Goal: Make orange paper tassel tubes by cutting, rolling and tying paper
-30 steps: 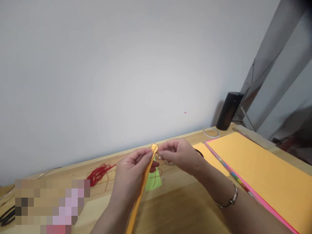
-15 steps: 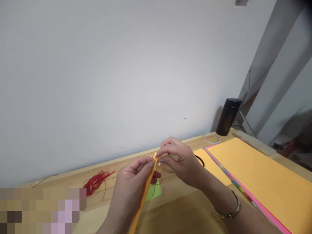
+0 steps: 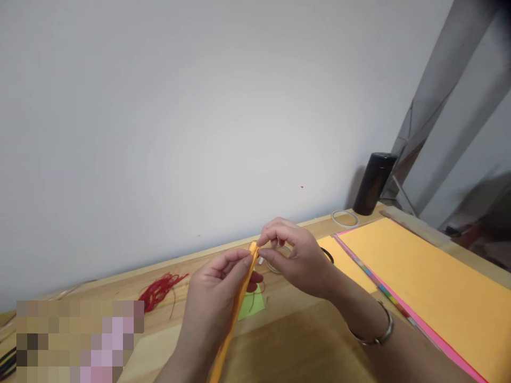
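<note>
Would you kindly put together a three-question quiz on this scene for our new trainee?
1. True or false: the left hand is holding the orange strip.
2. Which wrist wears the bracelet: (a) left, (b) right?
3. Fill in the blank: the loose bundle of thread lying on the wooden table is ____ in colour.

Key: 1. True. 2. (b). 3. Red.
</note>
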Demonstrator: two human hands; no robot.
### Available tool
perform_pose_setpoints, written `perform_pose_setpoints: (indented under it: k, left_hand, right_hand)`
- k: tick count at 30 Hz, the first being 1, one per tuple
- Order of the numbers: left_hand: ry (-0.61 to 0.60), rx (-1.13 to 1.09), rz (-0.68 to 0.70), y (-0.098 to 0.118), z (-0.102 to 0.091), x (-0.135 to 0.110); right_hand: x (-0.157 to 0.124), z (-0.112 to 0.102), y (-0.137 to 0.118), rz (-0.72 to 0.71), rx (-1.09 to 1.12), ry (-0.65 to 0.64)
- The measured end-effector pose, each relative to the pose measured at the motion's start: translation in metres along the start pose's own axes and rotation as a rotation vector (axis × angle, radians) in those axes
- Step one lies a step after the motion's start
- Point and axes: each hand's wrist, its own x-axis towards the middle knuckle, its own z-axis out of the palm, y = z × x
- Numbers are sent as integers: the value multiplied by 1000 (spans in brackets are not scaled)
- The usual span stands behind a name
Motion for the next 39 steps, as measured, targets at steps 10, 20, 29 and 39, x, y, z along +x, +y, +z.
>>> perform_pose_setpoints:
  k: [10,20,29,39]
  left_hand:
    - [-12,-21,8,1,2,-2]
    - [13,14,23,2,5,-4]
    - [24,69,19,0,4,-4]
    - [44,109,26,4,7,-9]
  right_hand:
    - [3,-6,3,20,80,-125]
    - [3,-6,3,5,106,-88]
    - [2,-4,3,44,117,-86]
    - [3,-4,3,81,127,-104]
